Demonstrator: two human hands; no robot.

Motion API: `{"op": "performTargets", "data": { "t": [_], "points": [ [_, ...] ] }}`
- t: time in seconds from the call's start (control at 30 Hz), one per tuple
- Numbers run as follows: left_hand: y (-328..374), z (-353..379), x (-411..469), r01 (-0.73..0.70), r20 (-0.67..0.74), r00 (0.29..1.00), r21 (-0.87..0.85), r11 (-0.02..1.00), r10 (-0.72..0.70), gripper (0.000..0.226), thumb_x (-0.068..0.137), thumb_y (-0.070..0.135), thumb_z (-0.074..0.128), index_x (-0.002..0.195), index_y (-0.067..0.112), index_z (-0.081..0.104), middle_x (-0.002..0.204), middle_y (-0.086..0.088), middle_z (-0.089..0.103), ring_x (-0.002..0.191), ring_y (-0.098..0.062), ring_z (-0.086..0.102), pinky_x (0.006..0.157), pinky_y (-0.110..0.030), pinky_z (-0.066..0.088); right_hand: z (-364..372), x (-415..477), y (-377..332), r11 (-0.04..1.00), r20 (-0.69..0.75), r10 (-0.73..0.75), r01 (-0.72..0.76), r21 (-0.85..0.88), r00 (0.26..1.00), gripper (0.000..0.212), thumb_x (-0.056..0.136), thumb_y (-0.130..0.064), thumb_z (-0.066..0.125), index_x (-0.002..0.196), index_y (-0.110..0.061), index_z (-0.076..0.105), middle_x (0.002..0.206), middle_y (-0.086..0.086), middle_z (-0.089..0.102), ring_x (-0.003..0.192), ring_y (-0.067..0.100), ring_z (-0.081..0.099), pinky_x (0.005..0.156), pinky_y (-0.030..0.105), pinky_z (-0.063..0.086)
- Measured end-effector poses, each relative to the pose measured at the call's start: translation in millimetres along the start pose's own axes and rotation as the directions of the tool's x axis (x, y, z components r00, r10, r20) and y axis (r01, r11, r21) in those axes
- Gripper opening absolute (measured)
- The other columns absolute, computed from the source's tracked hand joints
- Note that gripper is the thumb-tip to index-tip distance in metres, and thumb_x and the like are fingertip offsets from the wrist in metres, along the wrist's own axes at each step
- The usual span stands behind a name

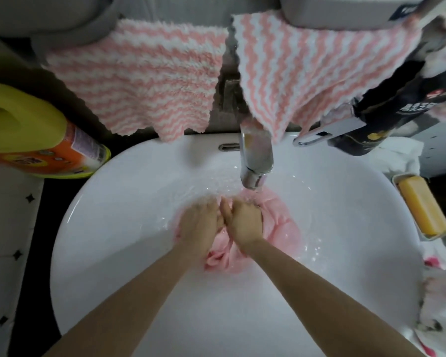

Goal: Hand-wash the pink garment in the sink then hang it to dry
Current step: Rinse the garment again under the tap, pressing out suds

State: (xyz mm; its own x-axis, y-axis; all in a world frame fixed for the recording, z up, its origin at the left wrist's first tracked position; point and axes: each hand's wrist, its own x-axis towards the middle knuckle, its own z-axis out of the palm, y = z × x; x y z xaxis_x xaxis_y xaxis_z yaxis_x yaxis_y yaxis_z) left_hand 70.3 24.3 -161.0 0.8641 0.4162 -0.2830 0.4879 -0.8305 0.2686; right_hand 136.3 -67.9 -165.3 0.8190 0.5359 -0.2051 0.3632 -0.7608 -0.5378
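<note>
Head view: pink garment [281,222] lies bunched and wet in the bottom of the white sink [113,228], just under the faucet [255,161], with water running onto it. Left hand [200,224] and right hand [245,224] sit side by side on top, touching each other, fingers of both curled down into the cloth, gripping it. Striped towels [137,78] hang behind the sink. Yellow soap bar [422,204] sits in a dish at the right rim. Yellow bottle [36,135] at left, dark bottle [397,104] back right.

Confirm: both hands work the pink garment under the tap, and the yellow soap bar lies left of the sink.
Wrong side: the head view shows the yellow soap bar right of the sink. Left hand and right hand do work the pink garment under the tap.
</note>
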Motion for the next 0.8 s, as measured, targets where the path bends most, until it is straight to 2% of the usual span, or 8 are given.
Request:
{"op": "performTargets", "data": {
  "t": [0.2,0.3,0.4,0.53,0.57,0.63,0.7,0.8],
  "points": [
    [2.7,3.6,-58.3,0.251,0.372,0.915,-0.225,0.941,-0.155,0.049,0.094,0.037,0.047,0.133,0.008,0.039,0.131,-0.011,0.048,0.119,-0.029,0.05,0.095,-0.032,0.042,-25.4,-24.6,4.4,0.892,0.412,-0.382,0.446,-0.07,0.828,0.043,0.088,-0.045,0.045,0.12,-0.024,0.063,0.131,0.0,0.057,0.125,0.027,0.045,0.098,0.041,0.038],
    [-2.7,-29.9,-77.3,0.289,0.602,0.788,-0.552,0.782,0.134,0.061,0.084,0.047,0.054,0.133,0.012,0.044,0.131,-0.006,0.05,0.121,-0.015,0.05,0.091,-0.015,0.042,-45.3,-47.6,2.7,0.872,0.1,-0.488,0.479,0.099,0.867,0.041,0.081,-0.038,0.056,0.118,-0.024,0.066,0.132,0.0,0.058,0.121,0.024,0.053,0.1,0.037,0.042],
    [0.2,-53.9,-92.4,0.318,0.712,0.643,-0.583,0.748,0.282,0.044,0.092,0.038,0.057,0.127,0.014,0.047,0.133,-0.01,0.051,0.099,0.0,0.057,0.076,-0.01,0.046,-72.9,-60.8,15.5,0.957,-0.395,-0.143,0.229,0.18,0.907,0.033,0.086,-0.039,0.048,0.105,-0.022,0.069,0.112,-0.005,0.064,0.103,0.017,0.055,0.086,0.021,0.036],
    [13.9,-55.8,-92.8,0.042,0.805,0.513,-0.371,0.928,0.298,0.053,0.092,0.043,0.055,0.129,0.009,0.04,0.108,0.003,0.054,0.095,-0.014,0.054,0.072,-0.014,0.04,-76.7,-50.0,57.0,0.949,-0.164,0.238,-0.193,0.25,0.957,0.055,0.086,-0.059,0.05,0.132,-0.03,0.052,0.13,0.004,0.052,0.118,0.023,0.046,0.098,0.026,0.026],
    [14.4,-55.7,-87.7,-0.032,0.803,0.523,-0.316,0.948,0.285,0.05,0.09,0.046,0.055,0.124,0.01,0.045,0.113,-0.003,0.06,0.097,-0.019,0.058,0.075,-0.017,0.04,-72.4,-48.0,62.8,0.936,-0.069,0.277,-0.253,0.245,0.958,0.059,0.085,-0.06,0.056,0.137,-0.034,0.046,0.137,0.004,0.046,0.123,0.024,0.043,0.102,0.03,0.026],
    [15.1,-60.6,-67.1,-0.086,0.65,0.749,-0.099,0.991,0.13,0.044,0.091,0.051,0.047,0.113,0.014,0.054,0.11,-0.006,0.066,0.098,-0.026,0.063,0.081,-0.026,0.047,-69.0,-44.3,65.0,0.925,0.001,0.305,-0.296,0.236,0.952,0.064,0.081,-0.06,0.061,0.139,-0.038,0.043,0.142,0.005,0.04,0.129,0.026,0.039,0.107,0.038,0.028],
    [14.4,-64.7,-39.2,0.003,0.201,0.98,0.06,0.998,-0.015,0.044,0.094,0.052,0.041,0.114,0.014,0.05,0.114,-0.008,0.06,0.107,-0.028,0.057,0.086,-0.035,0.046,-71.6,-38.8,57.6,0.888,0.008,0.351,-0.335,0.315,0.936,0.068,0.078,-0.062,0.062,0.139,-0.038,0.042,0.142,0.005,0.038,0.13,0.027,0.037,0.108,0.039,0.029],
    [20.3,-47.2,2.5,-0.065,0.0,0.998,-0.141,0.988,0.066,0.066,0.086,0.056,0.052,0.137,0.017,0.036,0.134,-0.007,0.037,0.128,-0.027,0.032,0.103,-0.039,0.03,-68.1,-27.2,38.8,0.8,0.084,0.452,-0.445,0.402,0.888,0.076,0.074,-0.068,0.063,0.14,-0.038,0.04,0.131,0.007,0.042,0.12,0.028,0.044,0.105,0.041,0.034]
  ]
}}
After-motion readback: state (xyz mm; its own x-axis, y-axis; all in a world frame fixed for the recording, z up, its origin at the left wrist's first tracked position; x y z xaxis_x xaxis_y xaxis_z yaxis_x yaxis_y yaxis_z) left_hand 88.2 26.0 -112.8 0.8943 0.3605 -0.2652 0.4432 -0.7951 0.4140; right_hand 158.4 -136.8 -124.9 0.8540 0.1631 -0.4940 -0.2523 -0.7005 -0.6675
